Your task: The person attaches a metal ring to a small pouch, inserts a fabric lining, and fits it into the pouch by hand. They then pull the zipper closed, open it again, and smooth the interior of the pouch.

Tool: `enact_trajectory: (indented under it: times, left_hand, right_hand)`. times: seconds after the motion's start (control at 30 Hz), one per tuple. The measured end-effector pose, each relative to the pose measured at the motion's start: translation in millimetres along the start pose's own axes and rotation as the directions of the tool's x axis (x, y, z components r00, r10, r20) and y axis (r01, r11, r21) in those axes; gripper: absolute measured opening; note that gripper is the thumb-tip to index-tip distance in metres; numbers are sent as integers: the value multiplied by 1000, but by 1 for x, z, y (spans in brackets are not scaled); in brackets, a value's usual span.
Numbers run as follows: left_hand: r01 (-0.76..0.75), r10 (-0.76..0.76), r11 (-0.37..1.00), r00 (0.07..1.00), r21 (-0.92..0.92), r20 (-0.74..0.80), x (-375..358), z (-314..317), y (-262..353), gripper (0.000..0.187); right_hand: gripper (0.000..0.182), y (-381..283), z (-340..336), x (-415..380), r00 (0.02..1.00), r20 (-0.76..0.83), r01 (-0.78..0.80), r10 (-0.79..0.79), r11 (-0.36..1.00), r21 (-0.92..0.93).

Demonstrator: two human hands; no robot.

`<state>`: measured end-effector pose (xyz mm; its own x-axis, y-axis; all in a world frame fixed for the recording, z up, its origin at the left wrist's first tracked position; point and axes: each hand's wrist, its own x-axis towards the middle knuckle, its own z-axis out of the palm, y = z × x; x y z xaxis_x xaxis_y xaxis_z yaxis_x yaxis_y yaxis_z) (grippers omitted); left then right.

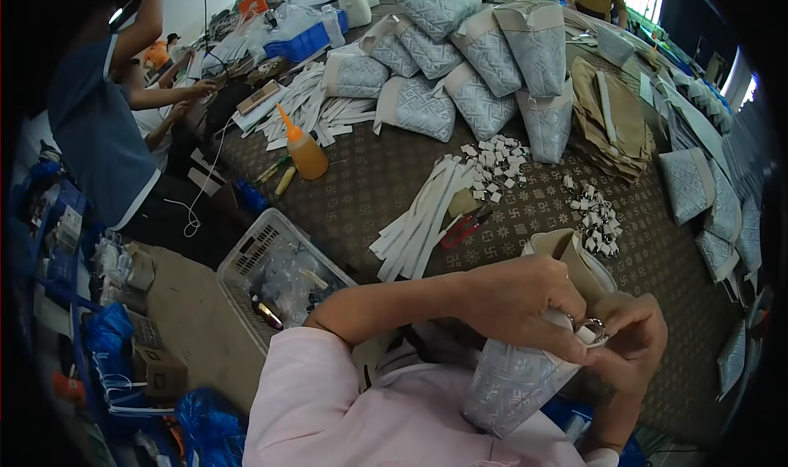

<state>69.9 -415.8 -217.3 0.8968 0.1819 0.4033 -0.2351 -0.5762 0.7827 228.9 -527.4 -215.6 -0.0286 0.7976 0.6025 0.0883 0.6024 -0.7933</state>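
Observation:
A grey-white patterned fabric bag [517, 385] with a beige rim rests tilted against my lap at the table edge. My left hand [525, 299] is closed, pinching the bag's edge, its thumb beside a small metal ring [597, 327] with a white tab [585, 334]. From the other side, my right hand [632, 340] is closed too, its fingers pressed around the ring and tab. The fingers meet at the bag's rim and partly hide what each one grips. Just beyond lie a pile of metal rings with white tabs [597, 221] and red-handled scissors [464, 227].
White strips [423, 212] lie near another heap of tabbed rings [497, 167]. Farther back are stacked patterned bags [419, 110], brown paper sheets [603, 122] and an orange-tipped bottle [306, 151]. A plastic basket [246, 258] stands left. A person in blue [94, 130] works there.

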Motion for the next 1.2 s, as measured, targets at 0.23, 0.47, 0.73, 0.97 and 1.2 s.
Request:
enact_trajectory:
  times: [0.23,0.47,0.73,0.97,1.2]
  left_hand:
    - [-51,48,994,998,-98,-30,-4,3,5,29]
    - [85,-78,958,996,-274,35,-5,-13,2,23]
    - [-113,137,889,990,-444,23,0,2,-12,16]
    - [-81,158,889,978,-450,136,0,-11,-3,15]
    - [-71,70,997,996,13,59,-11,-6,8,18]
  right_hand:
    - [39,11,5,-13,994,-107,21,5,971,239]
    - [47,27,14,-5,978,-201,28,50,929,369]
    - [50,36,10,-11,984,-155,-17,94,901,434]
    - [39,20,7,-7,988,-136,113,-76,951,288]
    - [27,-11,-9,16,895,421,41,150,911,-411]
